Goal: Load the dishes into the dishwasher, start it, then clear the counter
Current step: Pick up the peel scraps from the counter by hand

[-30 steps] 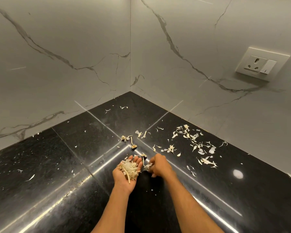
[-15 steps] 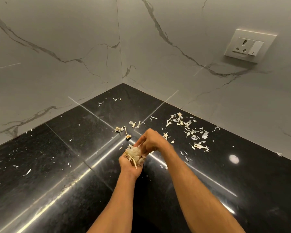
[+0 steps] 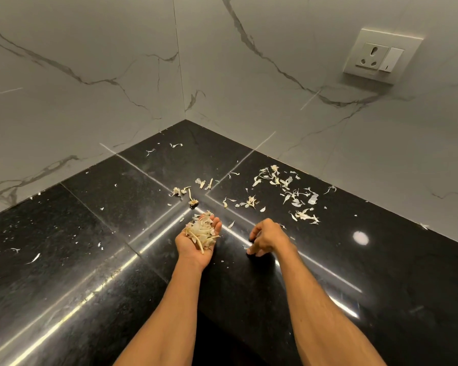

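Peels (image 3: 200, 233), pale, papery, heaped in cupped palm-up left hand (image 3: 196, 247); more scattered across glossy black stone surface (image 3: 103, 233). Right hand (image 3: 266, 237) curled down onto surface, pinch unclear. Featherlight, flimsy: pinch by clusters.

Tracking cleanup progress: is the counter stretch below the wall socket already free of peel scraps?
No, many pale peel scraps lie scattered on the black counter below the wall socket.

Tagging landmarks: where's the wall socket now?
Head view, upper right: the wall socket sits on the right marble wall, above the scattered peels on the black counter.
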Action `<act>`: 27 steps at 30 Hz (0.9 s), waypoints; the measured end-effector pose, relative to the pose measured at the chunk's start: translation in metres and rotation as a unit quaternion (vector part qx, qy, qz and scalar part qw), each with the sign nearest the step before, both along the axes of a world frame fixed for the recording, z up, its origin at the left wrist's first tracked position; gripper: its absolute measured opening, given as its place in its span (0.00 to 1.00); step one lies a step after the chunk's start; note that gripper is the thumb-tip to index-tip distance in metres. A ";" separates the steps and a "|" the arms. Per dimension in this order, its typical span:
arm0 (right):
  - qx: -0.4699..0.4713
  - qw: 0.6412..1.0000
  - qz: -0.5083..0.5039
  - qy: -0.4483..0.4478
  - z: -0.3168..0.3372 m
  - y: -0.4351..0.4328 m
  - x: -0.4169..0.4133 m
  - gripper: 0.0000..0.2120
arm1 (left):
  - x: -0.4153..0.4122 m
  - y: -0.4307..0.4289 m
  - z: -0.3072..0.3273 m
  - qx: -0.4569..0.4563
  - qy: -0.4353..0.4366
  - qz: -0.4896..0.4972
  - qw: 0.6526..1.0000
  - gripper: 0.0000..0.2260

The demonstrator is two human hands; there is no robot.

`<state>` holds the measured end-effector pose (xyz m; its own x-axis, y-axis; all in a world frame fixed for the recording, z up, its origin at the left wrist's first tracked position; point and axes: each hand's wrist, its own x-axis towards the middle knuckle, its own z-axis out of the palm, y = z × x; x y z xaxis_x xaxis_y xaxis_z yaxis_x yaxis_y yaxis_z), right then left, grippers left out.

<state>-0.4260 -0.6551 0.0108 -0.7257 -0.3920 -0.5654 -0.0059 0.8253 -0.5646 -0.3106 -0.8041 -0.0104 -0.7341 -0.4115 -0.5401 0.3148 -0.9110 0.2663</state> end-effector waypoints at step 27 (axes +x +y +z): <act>-0.038 0.975 0.117 0.182 -0.007 -0.103 0.054 0.10 | 0.043 -0.037 0.000 -0.017 -0.026 0.075 0.997 0.19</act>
<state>-0.3723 -0.7583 0.0037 -0.7581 -0.6025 -0.2494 -0.4015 0.7327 -0.5496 -0.2675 -0.8406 -0.0103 -0.6333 -0.5339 -0.5602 0.4323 -0.8445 0.3161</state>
